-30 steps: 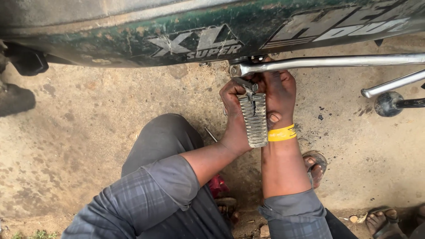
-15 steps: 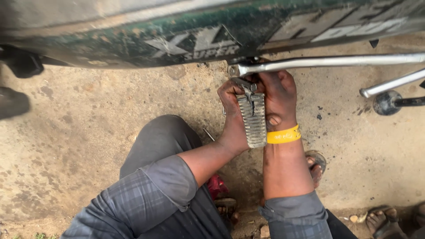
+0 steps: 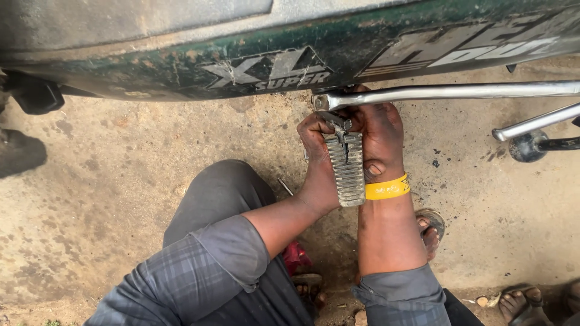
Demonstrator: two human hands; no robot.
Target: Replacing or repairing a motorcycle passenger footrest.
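A ribbed metal footrest [image 3: 346, 169] hangs down from the end of a chrome bar [image 3: 447, 92] under a dark green motorbike body [image 3: 181, 66]. My left hand [image 3: 315, 154] grips the footrest's left side near its top bracket. My right hand [image 3: 380, 142] wraps the right side, fingers up at the joint with the bar. A yellow band [image 3: 387, 188] circles my right wrist. The fastening at the joint is hidden behind my fingers.
A second chrome rod with a black rubber tip [image 3: 531, 142] sticks out at the right. A dark shoe [image 3: 21, 154] rests at the left edge. My knee [image 3: 217, 193] and sandalled feet [image 3: 430, 226] are on the dirt-stained concrete ground [image 3: 109, 199]. Another sandalled foot [image 3: 519, 302] shows at bottom right.
Both hands have stayed on the footrest, with only slight shifting of the view.
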